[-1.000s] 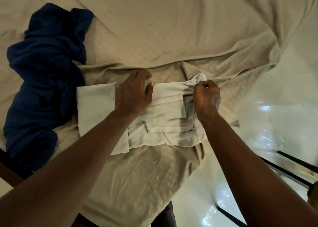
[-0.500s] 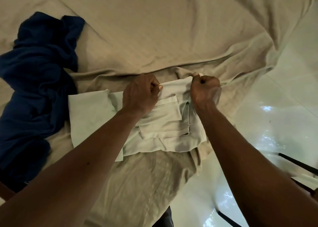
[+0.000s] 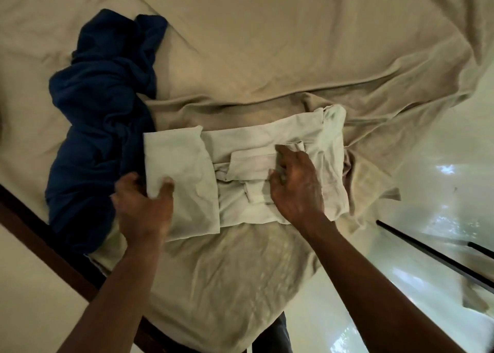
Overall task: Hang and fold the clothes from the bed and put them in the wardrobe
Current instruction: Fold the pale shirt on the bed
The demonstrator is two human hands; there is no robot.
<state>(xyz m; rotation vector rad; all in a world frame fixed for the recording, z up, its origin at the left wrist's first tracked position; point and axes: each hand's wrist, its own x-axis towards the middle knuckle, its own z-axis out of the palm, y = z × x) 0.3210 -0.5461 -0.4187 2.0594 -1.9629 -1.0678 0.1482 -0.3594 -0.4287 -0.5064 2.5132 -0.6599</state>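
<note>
On the bed (image 3: 267, 45), left hand (image 3: 143, 211) pinches pale garment (image 3: 254, 138); right hand (image 3: 296, 184) presses it.

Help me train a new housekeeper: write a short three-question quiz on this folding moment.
1. True or false: the crumpled dark blue garment lies to the right of the folded pale grey cloth garment.
2. Which hand pinches the pale garment's end? A. left hand B. right hand C. neither
3. Fill in: both garments lie on a wrinkled beige ____.
Key: 1 false; 2 A; 3 bedsheet.
</note>
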